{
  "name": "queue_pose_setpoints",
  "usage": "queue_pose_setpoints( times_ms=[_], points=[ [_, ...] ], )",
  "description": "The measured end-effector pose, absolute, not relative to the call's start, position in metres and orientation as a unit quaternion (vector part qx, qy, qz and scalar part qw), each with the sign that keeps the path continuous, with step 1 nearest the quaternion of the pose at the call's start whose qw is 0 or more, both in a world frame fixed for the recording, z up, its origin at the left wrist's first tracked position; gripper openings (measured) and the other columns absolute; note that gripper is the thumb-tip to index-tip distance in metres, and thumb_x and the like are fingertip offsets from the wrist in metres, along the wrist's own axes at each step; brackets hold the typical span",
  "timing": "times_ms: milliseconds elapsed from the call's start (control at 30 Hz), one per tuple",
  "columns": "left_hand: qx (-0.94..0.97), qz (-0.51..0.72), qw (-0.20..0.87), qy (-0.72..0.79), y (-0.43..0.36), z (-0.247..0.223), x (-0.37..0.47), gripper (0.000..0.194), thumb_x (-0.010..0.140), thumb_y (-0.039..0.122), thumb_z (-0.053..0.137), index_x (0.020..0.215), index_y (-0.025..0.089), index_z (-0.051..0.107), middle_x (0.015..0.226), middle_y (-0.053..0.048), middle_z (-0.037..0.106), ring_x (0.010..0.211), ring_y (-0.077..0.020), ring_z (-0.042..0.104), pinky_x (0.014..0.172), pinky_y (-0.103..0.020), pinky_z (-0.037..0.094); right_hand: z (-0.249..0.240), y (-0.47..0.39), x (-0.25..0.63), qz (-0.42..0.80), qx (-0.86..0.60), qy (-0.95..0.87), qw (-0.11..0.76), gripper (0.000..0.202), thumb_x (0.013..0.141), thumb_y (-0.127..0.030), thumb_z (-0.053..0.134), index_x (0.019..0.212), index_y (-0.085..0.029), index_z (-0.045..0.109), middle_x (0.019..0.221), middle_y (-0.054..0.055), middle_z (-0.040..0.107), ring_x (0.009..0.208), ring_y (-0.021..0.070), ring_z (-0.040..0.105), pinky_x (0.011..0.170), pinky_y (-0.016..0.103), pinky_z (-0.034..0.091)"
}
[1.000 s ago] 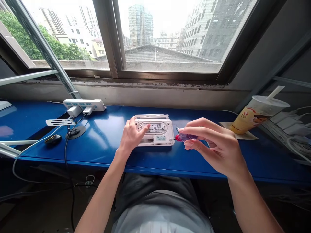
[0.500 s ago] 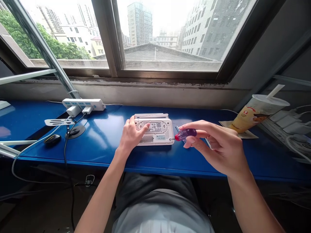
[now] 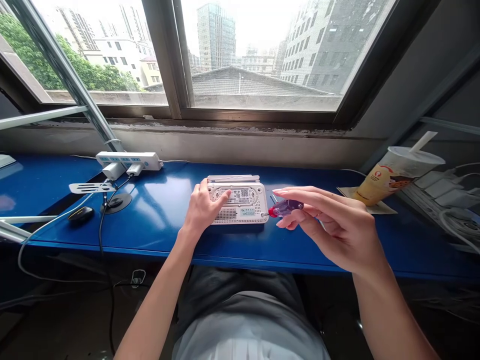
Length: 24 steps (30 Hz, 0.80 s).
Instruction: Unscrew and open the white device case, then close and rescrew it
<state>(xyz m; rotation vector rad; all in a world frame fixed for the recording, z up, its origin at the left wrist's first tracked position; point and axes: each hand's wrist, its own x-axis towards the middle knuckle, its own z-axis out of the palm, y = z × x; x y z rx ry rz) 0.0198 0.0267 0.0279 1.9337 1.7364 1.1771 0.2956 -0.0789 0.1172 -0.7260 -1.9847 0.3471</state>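
A white router (image 3: 253,214) lies underside up on the blue desk, its labels and vent holes facing me and its folded antennas along the far edge. My left hand (image 3: 200,207) is wrapped round its left end, thumb pressed on the underside. In my right hand (image 3: 337,225) is a screwdriver (image 3: 287,207) with a purple, red-collared handle, pinched between thumb and fingers. Its tip points at the router's near right corner; whether it sits in a screw is too small to tell. A thin metal rod (image 3: 275,199) shows on the desk behind the screwdriver, partly hidden by my fingers.
A power strip (image 3: 146,161) with plugged-in adapters stands at the back left. Near it are a black mouse (image 3: 81,215), cables and a round desk grommet (image 3: 118,203). At the right stands a drink cup (image 3: 393,175) with a straw, beside white adapters (image 3: 437,187).
The fingers of my right hand have shifted round the screwdriver handle, the lower ones now closer beneath it. My left hand and the router have stayed in place.
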Motion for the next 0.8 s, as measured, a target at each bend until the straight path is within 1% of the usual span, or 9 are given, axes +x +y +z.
queue_pose_setpoints(
  times_ms=[100,167,333,433,633,700,800],
  points=[
    [0.670,0.406,0.148,0.604,0.0261,0.0291,0.0201,0.089,0.092,0.074,0.064,0.151,0.008,0.053,0.131,-0.023,0.065,0.122,-0.0384,0.067,0.100,-0.047,0.057,0.1156,-0.0774,0.2964,0.122,-0.314,-0.808,0.484,0.037,0.100,-0.012,0.073,0.132,-0.032,0.074,0.116,0.002,0.081,0.077,0.0147,0.079,0.070,0.027,0.067],
    [0.669,0.403,0.152,0.606,0.0259,0.0295,0.0203,0.090,0.092,0.074,0.064,0.152,0.008,0.052,0.133,-0.024,0.065,0.123,-0.0384,0.067,0.100,-0.047,0.057,0.1155,-0.0754,0.2967,0.115,-0.319,-0.805,0.488,0.036,0.099,-0.014,0.076,0.131,-0.032,0.075,0.113,0.002,0.081,0.073,0.0147,0.077,0.068,0.028,0.066],
    [0.664,0.400,0.160,0.612,0.0253,0.0300,0.0207,0.094,0.092,0.074,0.064,0.156,0.006,0.048,0.138,-0.026,0.063,0.127,-0.0389,0.066,0.102,-0.047,0.057,0.1176,-0.0709,0.2965,0.097,-0.292,-0.823,0.478,0.039,0.098,-0.010,0.075,0.129,-0.033,0.077,0.114,0.002,0.076,0.073,0.0124,0.075,0.063,0.025,0.064],
    [0.662,0.396,0.161,0.615,0.0251,0.0303,0.0206,0.098,0.092,0.074,0.064,0.158,0.004,0.045,0.140,-0.027,0.061,0.130,-0.0399,0.064,0.102,-0.047,0.057,0.1182,-0.0706,0.2945,0.086,-0.305,-0.820,0.477,0.038,0.098,-0.010,0.075,0.128,-0.034,0.078,0.112,0.002,0.073,0.075,0.0125,0.075,0.063,0.024,0.065],
    [0.662,0.395,0.159,0.617,0.0256,0.0301,0.0206,0.096,0.092,0.073,0.064,0.156,0.004,0.048,0.138,-0.027,0.062,0.128,-0.0402,0.065,0.102,-0.048,0.057,0.1162,-0.0771,0.2929,0.143,-0.303,-0.809,0.483,0.046,0.105,-0.010,0.064,0.143,-0.036,0.070,0.136,0.004,0.072,0.081,0.0135,0.080,0.073,0.026,0.070],
    [0.663,0.396,0.157,0.616,0.0256,0.0302,0.0209,0.094,0.092,0.073,0.064,0.154,0.004,0.049,0.137,-0.026,0.063,0.126,-0.0400,0.066,0.102,-0.048,0.057,0.1153,-0.0787,0.2936,0.133,-0.308,-0.812,0.478,0.045,0.105,-0.011,0.064,0.143,-0.034,0.069,0.134,0.004,0.075,0.083,0.0144,0.081,0.075,0.026,0.070],
    [0.664,0.397,0.156,0.615,0.0256,0.0305,0.0211,0.090,0.093,0.073,0.064,0.152,0.006,0.052,0.134,-0.025,0.064,0.124,-0.0395,0.067,0.101,-0.048,0.057,0.1143,-0.0783,0.2933,0.118,-0.334,-0.799,0.486,0.038,0.104,-0.015,0.069,0.138,-0.032,0.071,0.122,0.002,0.079,0.078,0.0135,0.081,0.072,0.023,0.068]
  ],
)
